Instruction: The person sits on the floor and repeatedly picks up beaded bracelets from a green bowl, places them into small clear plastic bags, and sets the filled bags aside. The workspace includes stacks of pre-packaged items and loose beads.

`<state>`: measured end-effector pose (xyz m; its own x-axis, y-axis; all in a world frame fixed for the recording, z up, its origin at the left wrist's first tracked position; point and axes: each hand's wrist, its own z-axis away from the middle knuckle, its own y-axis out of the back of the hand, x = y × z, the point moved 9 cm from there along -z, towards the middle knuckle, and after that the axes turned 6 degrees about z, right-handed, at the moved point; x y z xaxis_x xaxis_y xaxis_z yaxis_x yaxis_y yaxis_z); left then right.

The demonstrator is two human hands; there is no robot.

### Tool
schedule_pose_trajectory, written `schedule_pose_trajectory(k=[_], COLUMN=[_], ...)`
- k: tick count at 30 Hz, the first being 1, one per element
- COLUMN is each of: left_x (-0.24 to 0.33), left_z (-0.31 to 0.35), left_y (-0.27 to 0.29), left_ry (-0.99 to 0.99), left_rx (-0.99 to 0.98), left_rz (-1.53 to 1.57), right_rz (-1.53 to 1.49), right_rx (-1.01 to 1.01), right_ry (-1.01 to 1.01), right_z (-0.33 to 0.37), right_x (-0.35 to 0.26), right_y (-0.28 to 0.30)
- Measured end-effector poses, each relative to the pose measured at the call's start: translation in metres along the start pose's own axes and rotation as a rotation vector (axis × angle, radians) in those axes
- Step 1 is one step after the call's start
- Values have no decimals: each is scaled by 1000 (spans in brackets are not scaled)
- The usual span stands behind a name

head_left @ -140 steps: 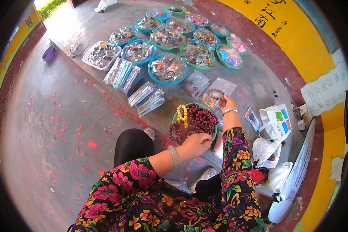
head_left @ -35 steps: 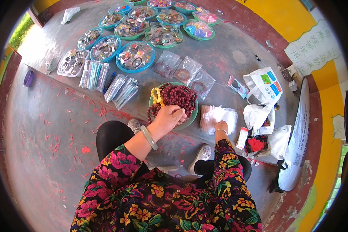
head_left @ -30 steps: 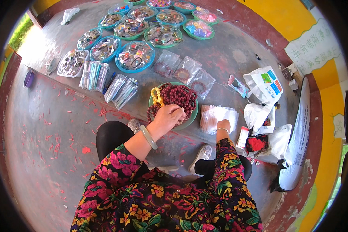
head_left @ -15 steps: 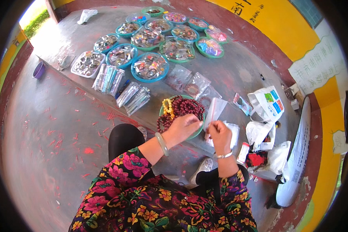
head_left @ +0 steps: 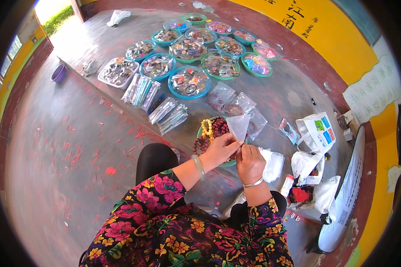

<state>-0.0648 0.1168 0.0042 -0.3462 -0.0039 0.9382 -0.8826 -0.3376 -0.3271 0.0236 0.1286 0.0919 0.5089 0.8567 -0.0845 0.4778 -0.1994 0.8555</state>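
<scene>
Plastic is pinched between both hands: a thin, translucent bag (head_left: 238, 126), its film spread upward into a smooth, tapering shape. The left hand (head_left: 218, 147) is nearly closed, thumb drawn against forefinger at the bag's lower end; by the right hand (head_left: 250, 163), curled tight just beside it, the same end is gripped. Whether anything else is held inside the fingers cannot be told. Beneath, a round green plastic bowl (head_left: 230, 164) is partly hidden by the hands; glossy, dark red round beads (head_left: 220, 126) are heaped in it, with smooth yellow beads (head_left: 206, 128) laid at the left. Near the right hand, flat clear plastic sleeves (head_left: 272, 165) are fanned on the grey concrete surface (head_left: 289, 98). Beyond the bowl, three crinkled clear packets (head_left: 256, 123) are laid in a row, brownish strands showing inside.
</scene>
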Motion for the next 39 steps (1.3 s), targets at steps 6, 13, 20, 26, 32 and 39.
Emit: schedule_pose_trajectory(k=[6,13,20,26,32,39], left_x=[6,-1,13,6,-3,24], left_z=[-3,-6,-5,-2,-8,-4], left_y=[4,4,-1,-4,13,31], left_ry=[-146,-25,-80,105,73,-33], left_rx=[26,-36,-120,-143,42,225], left_rz=[-67,-100,-229,-137,89,-156], right_rz=[-109,-782,-1075,-1289,-1480,-917], right_rx=[95,-148,-367,-320,-262,-362], right_ry=[-26,-490,-685,-876,-966,-512], right_z=[-3,9,28,40,41,20], right_x=[1,47,62,71,75,52], right_y=[2,-34,-66,-78,-82,-59])
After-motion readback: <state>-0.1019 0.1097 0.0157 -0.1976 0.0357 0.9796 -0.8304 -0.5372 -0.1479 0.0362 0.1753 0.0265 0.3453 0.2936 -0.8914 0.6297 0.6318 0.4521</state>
